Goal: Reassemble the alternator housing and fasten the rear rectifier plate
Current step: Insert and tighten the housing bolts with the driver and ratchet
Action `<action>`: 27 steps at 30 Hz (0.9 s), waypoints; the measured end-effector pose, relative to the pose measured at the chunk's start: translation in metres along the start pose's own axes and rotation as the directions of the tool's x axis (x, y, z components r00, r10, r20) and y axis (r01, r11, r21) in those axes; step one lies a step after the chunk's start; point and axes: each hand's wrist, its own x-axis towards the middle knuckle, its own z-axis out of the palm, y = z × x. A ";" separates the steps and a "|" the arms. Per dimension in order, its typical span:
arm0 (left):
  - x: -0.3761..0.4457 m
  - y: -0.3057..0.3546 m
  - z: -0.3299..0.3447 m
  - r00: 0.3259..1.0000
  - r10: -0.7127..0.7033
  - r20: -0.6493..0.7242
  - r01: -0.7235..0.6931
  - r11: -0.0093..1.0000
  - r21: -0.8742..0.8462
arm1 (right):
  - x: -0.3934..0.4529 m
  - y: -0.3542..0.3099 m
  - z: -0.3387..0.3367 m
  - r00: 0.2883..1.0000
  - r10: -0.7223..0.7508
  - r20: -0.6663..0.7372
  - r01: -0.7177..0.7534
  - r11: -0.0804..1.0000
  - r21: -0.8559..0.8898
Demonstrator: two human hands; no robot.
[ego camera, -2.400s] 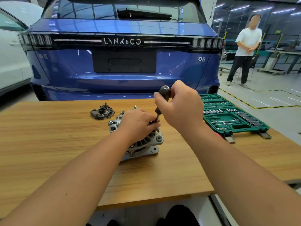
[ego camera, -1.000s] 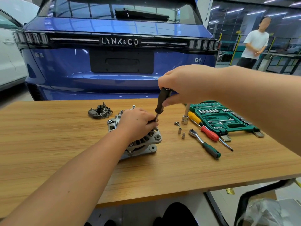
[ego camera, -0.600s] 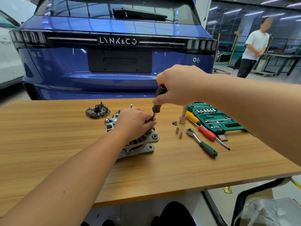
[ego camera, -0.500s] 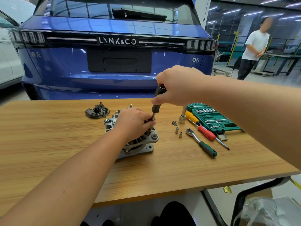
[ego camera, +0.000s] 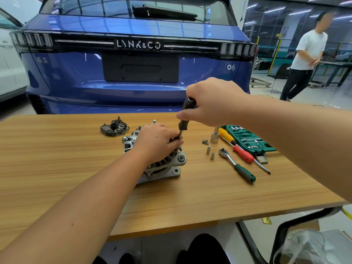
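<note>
**A:** ok where's the alternator (ego camera: pixel 162 161) sitting?

**B:** middle of the wooden table (ego camera: pixel 57 168), silver housing, lying a bit tilted. Left hand (ego camera: pixel 158 141) rests on top of it, fingers curled round the shaft of the driver (ego camera: pixel 185 117) right where it meets the housing.

**A:** and the right?

**B:** right hand (ego camera: pixel 211 101) is wrapped round the black handle, driver nearly upright, leaning slightly right at the top.

**A:** rectifier plate on yet?

**B:** nope, the dark plate (ego camera: pixel 114 127) lies apart, behind-left of the alternator. To the right: a screw (ego camera: pixel 205 142), two small sockets (ego camera: pixel 208 150), a ratchet (ego camera: pixel 237 168), a red-yellow screwdriver (ego camera: pixel 238 148), green socket case (ego camera: pixel 249 141). Blue car (ego camera: pixel 133 73) behind the table.
</note>
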 end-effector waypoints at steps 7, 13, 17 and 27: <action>-0.002 0.002 -0.004 1.000 -0.001 0.010 0.001 1.000 -0.026 | -0.002 -0.006 0.002 0.996 0.080 0.040 -0.082 0.995 0.050; -0.006 0.007 -0.011 0.999 -0.036 0.027 0.040 0.989 -0.141 | -0.009 -0.008 0.000 0.996 0.056 0.076 -0.065 0.990 0.129; -0.011 0.004 -0.013 0.996 -0.092 0.020 0.093 0.920 -0.381 | -0.008 -0.011 -0.013 0.997 0.033 0.066 -0.044 0.985 0.166; -0.009 0.007 -0.021 0.988 -0.124 0.092 0.154 0.845 -0.513 | -0.014 0.002 -0.026 0.998 0.062 -0.008 -0.059 0.976 0.209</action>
